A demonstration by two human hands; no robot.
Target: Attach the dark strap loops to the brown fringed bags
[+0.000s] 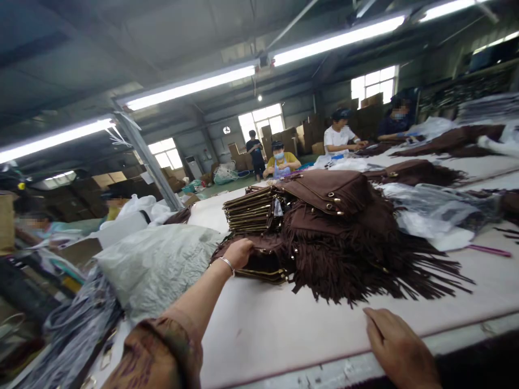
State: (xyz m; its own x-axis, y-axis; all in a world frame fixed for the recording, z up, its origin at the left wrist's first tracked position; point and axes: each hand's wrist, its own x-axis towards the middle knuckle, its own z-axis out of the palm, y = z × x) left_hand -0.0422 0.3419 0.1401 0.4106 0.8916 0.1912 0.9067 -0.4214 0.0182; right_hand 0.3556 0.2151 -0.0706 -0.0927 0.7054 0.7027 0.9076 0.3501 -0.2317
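My left hand (pixel 239 254), with a silver bangle at the wrist, is closed on the edge of a brown bag (pixel 265 246) low in a stack. Its fingertips are partly hidden. Above it lie several flat brown pouches (pixel 249 210) with gold zippers. Touching that stack on the right is a pile of brown fringed bags (pixel 336 227), their long fringe spread over the table. My right hand (pixel 397 346) is at the table's front edge, fingers stretched and thumb a little apart, holding nothing. It is below the fringe, not touching it.
The white table (pixel 292 335) runs far back. A pale plastic sack (pixel 158 265) bulges on the left. Clear plastic bags (pixel 433 210) and a purple pen-like stick (pixel 488 250) lie on the right. Several people sit or stand farther back. Another brown bag (pixel 413 172) lies behind.
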